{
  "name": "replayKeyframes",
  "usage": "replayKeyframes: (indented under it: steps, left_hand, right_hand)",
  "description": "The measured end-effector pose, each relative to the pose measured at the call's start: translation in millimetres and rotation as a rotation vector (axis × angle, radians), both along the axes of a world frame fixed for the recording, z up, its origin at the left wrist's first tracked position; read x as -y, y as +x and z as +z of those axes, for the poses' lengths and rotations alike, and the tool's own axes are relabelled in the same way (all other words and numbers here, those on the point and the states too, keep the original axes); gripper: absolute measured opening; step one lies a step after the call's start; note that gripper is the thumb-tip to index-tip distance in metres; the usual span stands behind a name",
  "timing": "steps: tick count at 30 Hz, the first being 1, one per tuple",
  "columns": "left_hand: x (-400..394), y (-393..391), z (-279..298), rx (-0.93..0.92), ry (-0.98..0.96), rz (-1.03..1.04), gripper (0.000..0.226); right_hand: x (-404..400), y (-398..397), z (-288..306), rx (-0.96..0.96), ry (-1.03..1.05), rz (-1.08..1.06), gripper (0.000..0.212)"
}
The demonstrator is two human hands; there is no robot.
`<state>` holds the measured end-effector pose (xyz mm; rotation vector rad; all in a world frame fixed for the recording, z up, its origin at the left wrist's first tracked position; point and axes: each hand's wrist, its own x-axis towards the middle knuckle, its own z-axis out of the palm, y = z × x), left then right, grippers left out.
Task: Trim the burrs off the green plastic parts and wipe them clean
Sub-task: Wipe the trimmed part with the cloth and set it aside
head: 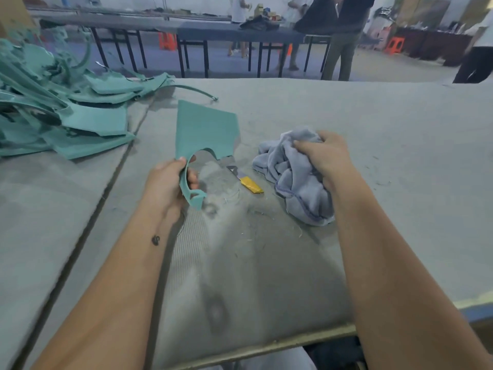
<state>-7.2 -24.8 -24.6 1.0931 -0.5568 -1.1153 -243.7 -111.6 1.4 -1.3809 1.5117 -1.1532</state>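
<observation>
Your left hand (pixel 170 182) pinches a flat green plastic part with a curved cut-out (pixel 205 129) by its narrow lower arm, thumb on the near face and fingers curled behind it, so the broad panel stands upright above the grey felt-covered worktable (pixel 373 124). Your right hand (pixel 324 153) grips a crumpled pale blue-grey cloth (pixel 293 177); the fingers are closed into the top of its folds while the rest of it lies bunched on the table to the right of the part. Between the part and the cloth, a small knife with a yellow handle and a metal blade (pixel 246 180) lies flat on the table, touched by neither hand. Thin pale shavings (pixel 234 196) are scattered around the knife and toward the near side. At the far left a loose heap of similar green plastic parts (pixel 66 108) is piled up, well apart from both hands.
</observation>
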Motion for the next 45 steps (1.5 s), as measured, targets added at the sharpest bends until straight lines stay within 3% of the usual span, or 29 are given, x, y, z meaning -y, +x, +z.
replayKeyframes:
  steps: [5, 8, 11, 16, 17, 18, 20, 21, 23, 26, 28, 32, 34, 37, 41, 45]
  left_hand:
    - [-2.4, 0.8, -3.9, 0.041, 0.005, 0.007, 0.023]
    - [-3.5, 1.6, -3.5, 0.062, 0.012, 0.003, 0.023]
    - [-5.5, 1.3, -2.7, 0.038, 0.002, -0.024, 0.022]
    - [-8.3, -1.5, 1.6, -0.11, -0.001, -0.125, 0.025]
    - [-7.8, -1.1, 2.3, -0.117, 0.015, -0.133, 0.028]
    - [-7.2, -1.0, 2.7, -0.118, 0.03, -0.134, 0.029]
    - [-5.5, -0.6, 1.2, -0.106, 0.04, -0.124, 0.03]
    - [-5.2, -0.6, -0.5, -0.091, 0.042, -0.113, 0.029]
    - [-5.8, -2.3, -3.3, -0.043, 0.035, -0.09, 0.025]
    - [-8.7, -4.1, -6.1, 0.016, 0.002, -0.042, 0.025]
    - [-9.1, -4.7, -5.4, 0.032, -0.006, -0.006, 0.028]
    - [-7.7, -4.6, -3.3, 0.052, -0.057, 0.031, 0.031]
    - [-7.4, -4.5, -3.1, 0.027, -0.072, 0.019, 0.029]
    - [-7.1, -3.9, -1.4, -0.094, -0.113, -0.005, 0.023]
    - [-8.7, 0.0, 2.2, -0.175, -0.105, -0.081, 0.02]
    - [-14.0, -5.1, 2.2, -0.164, -0.062, -0.156, 0.015]
  right_hand:
    - [-20.6, 1.6, 10.7, 0.375, -0.276, 0.208, 0.009]
    - [-26.2, 0.9, 16.9, 0.36, -0.349, 0.13, 0.013]
    - [-27.2, -4.2, 19.9, 0.444, -0.294, 0.057, 0.014]
    - [-25.6, -8.4, 29.2, 0.65, -0.106, 0.121, 0.019]
    - [-25.0, -9.2, 32.2, 0.52, -0.116, 0.101, 0.012]
    - [-23.7, -8.9, 35.2, 0.257, -0.153, 0.075, 0.008]
    - [-18.4, -4.6, 37.1, -0.338, -0.244, 0.01, 0.026]
    - [-17.9, 2.1, 37.0, -0.529, -0.297, -0.032, 0.034]
    - [-21.7, 19.3, 38.9, -0.673, -0.482, -0.092, 0.038]
    - [-28.5, 45.7, 32.9, -0.433, -0.68, -0.033, 0.041]
    - [-32.9, 59.0, 17.9, -0.291, -0.619, 0.03, 0.042]
    - [-28.5, 70.4, -18.6, -0.504, -0.242, 0.09, 0.022]
    - [-23.6, 66.8, -22.7, -0.498, -0.207, 0.117, 0.016]
    - [-20.5, 60.4, -23.3, -0.355, -0.273, 0.162, 0.032]
    - [-30.5, 58.0, -19.3, 0.187, -0.548, -0.014, 0.041]
    - [-32.9, 55.5, -16.5, 0.168, -0.621, -0.087, 0.022]
